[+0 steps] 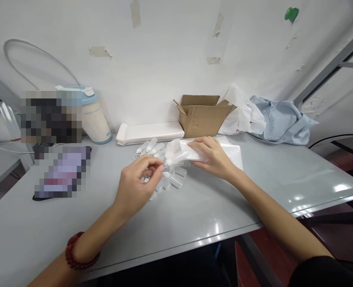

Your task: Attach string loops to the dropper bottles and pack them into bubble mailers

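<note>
My left hand (139,175) pinches the end of a small clear plastic tube (178,158) between thumb and fingertips. The tube lies at the open end of a slim white box (174,148); whether part of it is inside, I cannot tell. My right hand (212,156) is wrapped round that box and tilts it toward the left hand. Under and around the left hand several more clear tubes (174,181) are scattered in a loose pile on the table. A flat white packet (234,154) lies behind the right wrist, partly hidden by it.
Along the wall stand a stack of flat white boxes (152,132), an open cardboard box (200,121), a white plastic bag (242,111) and a light blue cloth (281,121). A cream cup with blue lid (95,119) and a blurred phone-like object (64,171) are at left on the grey table (176,223).
</note>
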The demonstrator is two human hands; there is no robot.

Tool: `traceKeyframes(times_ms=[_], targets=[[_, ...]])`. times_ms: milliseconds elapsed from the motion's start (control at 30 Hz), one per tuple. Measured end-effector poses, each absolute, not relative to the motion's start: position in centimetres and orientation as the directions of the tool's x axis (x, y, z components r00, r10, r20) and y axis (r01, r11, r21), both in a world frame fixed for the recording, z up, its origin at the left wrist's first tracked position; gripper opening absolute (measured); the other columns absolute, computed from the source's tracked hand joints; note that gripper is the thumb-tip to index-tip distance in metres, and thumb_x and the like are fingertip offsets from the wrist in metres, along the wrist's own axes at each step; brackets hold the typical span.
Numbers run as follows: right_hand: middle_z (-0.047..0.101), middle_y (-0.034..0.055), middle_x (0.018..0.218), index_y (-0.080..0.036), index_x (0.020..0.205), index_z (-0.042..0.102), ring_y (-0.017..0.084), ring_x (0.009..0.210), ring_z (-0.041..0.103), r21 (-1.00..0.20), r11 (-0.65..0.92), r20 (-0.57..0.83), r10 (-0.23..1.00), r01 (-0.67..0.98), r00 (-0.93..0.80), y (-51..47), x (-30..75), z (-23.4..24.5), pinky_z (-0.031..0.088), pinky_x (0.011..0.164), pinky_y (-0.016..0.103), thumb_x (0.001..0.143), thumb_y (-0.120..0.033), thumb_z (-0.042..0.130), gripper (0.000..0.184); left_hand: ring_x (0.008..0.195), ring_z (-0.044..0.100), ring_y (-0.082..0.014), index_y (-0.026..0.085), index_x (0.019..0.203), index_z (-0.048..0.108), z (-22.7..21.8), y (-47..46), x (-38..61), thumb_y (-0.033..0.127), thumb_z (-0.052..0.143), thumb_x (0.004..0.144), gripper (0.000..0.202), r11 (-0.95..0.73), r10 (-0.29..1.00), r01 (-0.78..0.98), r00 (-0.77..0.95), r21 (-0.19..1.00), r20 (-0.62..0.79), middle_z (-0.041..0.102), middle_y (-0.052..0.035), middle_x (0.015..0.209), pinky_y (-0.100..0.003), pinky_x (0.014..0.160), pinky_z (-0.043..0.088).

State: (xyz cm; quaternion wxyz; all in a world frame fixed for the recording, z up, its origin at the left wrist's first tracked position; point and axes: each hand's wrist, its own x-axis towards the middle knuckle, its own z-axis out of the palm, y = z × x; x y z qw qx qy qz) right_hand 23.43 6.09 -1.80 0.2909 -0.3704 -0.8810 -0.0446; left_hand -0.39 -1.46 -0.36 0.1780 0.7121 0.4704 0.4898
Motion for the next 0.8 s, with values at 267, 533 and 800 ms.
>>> traceKeyframes(times_ms=[267, 533, 800], targets=[[0.056, 0.0129, 0.113, -0.019, 0.119, 0.052, 0.025, 0.102, 0.051, -0.079, 0.797, 0.521, 0.545, 0.599, -0.657, 4.8, 22.5, -1.3, 0.040, 0.086, 0.043, 0.080, -0.024, 0.061, 0.041, 0.070, 0.059, -0.0126, 0.019, 0.081, 0.066, -0.8, -0.4, -1.2, 0.020, 0.058, 0.081, 0.009, -0.466, 0.844, 0.566, 0.055, 0.680, 0.533, 0.067, -0.0011, 0.081, -0.025, 0.063, 0.051], [0.056, 0.0107, 0.109, -0.019, 0.116, 0.052, 0.023, 0.099, 0.049, -0.040, 0.854, 0.545, 0.454, 0.519, -0.705, 3.4, 21.7, -0.8, 0.039, 0.085, 0.040, 0.079, -0.020, 0.059, 0.037, 0.061, 0.053, -0.0117, 0.023, 0.086, 0.071, -1.7, -0.8, -0.2, 0.021, 0.060, 0.082, 0.012, -0.527, 0.813, 0.556, 0.108, 0.643, 0.573, 0.067, 0.0006, 0.072, -0.024, 0.052, 0.044], [0.058, 0.0117, 0.109, -0.019, 0.116, 0.053, 0.025, 0.097, 0.052, -0.146, 0.735, 0.638, 0.582, 0.662, -0.505, 5.1, 22.9, -0.8, 0.042, 0.082, 0.040, 0.081, -0.028, 0.060, 0.036, 0.074, 0.057, -0.0147, 0.020, 0.093, 0.066, -1.4, -0.7, -0.6, 0.022, 0.056, 0.086, 0.012, -0.533, 0.777, 0.635, 0.107, 0.560, 0.620, 0.067, -0.0034, 0.092, -0.027, 0.060, 0.048]])
